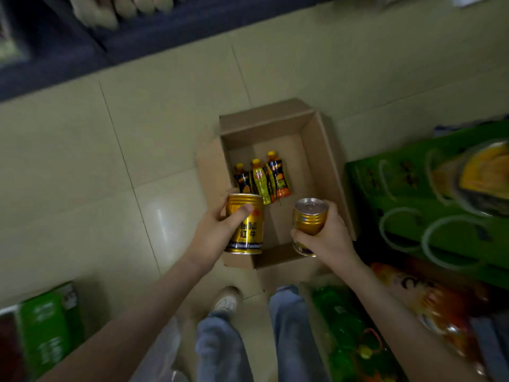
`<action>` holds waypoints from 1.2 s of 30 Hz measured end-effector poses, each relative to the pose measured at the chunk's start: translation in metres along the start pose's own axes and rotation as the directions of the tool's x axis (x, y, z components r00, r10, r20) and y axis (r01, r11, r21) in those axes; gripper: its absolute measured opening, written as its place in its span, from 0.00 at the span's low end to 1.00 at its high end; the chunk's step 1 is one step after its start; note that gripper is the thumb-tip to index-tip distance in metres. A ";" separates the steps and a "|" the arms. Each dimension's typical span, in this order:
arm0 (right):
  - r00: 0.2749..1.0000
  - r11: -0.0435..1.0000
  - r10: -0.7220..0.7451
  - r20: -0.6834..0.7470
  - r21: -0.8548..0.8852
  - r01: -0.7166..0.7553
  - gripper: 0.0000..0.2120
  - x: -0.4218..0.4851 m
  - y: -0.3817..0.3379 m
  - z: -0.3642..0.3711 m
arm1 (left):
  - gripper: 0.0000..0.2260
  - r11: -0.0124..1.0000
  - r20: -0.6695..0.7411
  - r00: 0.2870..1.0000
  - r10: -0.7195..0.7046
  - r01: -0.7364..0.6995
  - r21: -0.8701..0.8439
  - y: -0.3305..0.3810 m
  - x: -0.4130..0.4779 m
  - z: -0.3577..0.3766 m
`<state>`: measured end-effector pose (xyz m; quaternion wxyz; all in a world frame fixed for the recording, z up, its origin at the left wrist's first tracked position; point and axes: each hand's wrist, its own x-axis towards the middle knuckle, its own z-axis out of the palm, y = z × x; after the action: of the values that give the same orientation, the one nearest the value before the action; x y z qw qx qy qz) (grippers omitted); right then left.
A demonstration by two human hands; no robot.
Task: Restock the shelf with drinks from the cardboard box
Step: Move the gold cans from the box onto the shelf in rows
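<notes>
My left hand [213, 238] and right hand [326, 238] each wrap a rigid, smooth gold metal can [245, 226] mid-body; probably full, heavy, slippery.

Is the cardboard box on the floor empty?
No, three small bottles lie side by side on the bottom of the cardboard box.

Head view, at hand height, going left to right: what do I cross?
left hand → gold can it grips → second gold can → right hand gripping that one → green carton
</notes>
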<state>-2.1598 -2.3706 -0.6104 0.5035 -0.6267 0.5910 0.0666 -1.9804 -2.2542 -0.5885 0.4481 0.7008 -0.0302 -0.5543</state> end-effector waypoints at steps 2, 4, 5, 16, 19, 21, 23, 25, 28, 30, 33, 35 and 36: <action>1.000 0.990 0.027 0.009 0.135 -0.028 0.37 -0.044 -0.020 -0.020 | 0.17 0.999 0.070 0.997 0.022 -0.024 0.037 0.027 -0.036 0.002; 0.999 0.963 0.053 0.014 0.262 -0.054 0.36 -0.092 -0.030 -0.035 | 0.18 0.998 0.151 0.988 0.039 -0.046 0.041 0.045 -0.074 0.008; 0.998 0.942 0.057 0.000 0.332 -0.054 0.35 -0.118 -0.032 -0.041 | 0.18 0.998 0.189 0.981 0.047 -0.056 0.041 0.053 -0.093 0.011; 0.990 0.477 0.081 -0.119 0.877 0.067 0.35 -0.422 0.013 -0.109 | 0.16 0.900 0.669 0.743 0.019 -0.304 0.312 0.080 -0.327 0.103; 0.973 0.399 0.069 -0.218 0.900 0.174 0.37 -0.501 0.047 -0.127 | 0.21 0.862 0.790 0.613 -0.017 -0.391 0.323 0.069 -0.385 0.140; 0.947 0.391 0.105 -0.304 0.888 0.242 0.33 -0.550 0.074 -0.131 | 0.30 0.828 0.861 0.501 -0.082 -0.447 0.339 0.056 -0.425 0.165; 0.900 0.393 0.170 -0.402 0.865 0.313 0.32 -0.594 0.103 -0.131 | 0.38 0.776 0.896 0.412 -0.167 -0.505 0.377 0.036 -0.467 0.191; 0.831 0.415 0.251 -0.497 0.831 0.372 0.32 -0.637 0.135 -0.129 | 0.36 0.731 0.905 0.359 -0.226 -0.551 0.401 0.008 -0.508 0.219; 0.702 0.452 0.357 -0.616 0.772 0.448 0.38 -0.703 0.184 -0.132 | 0.23 0.690 0.931 0.282 -0.233 -0.626 0.363 -0.039 -0.577 0.261; 0.597 0.491 0.404 -0.694 0.715 0.499 0.38 -0.745 0.213 -0.137 | 0.17 0.688 0.948 0.229 -0.219 -0.653 0.317 -0.070 -0.619 0.288; 0.433 0.601 0.419 -0.798 0.601 0.527 0.31 -0.807 0.244 -0.150 | 0.26 0.695 0.965 0.178 -0.192 -0.669 0.262 -0.099 -0.675 0.321; 0.348 0.667 0.404 -0.846 0.533 0.521 0.28 -0.841 0.255 -0.165 | 0.33 0.690 0.974 0.134 -0.180 -0.689 0.222 -0.106 -0.708 0.340; 0.316 0.685 0.397 -0.862 0.508 0.523 0.29 -0.855 0.260 -0.173 | 0.33 0.690 0.980 0.105 -0.171 -0.697 0.196 -0.107 -0.724 0.350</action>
<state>-2.7088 -1.8641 -0.0894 0.2626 -0.3106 0.7109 -0.5738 -2.5880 -2.0083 -0.1104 0.1489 0.2558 -0.6338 -0.7146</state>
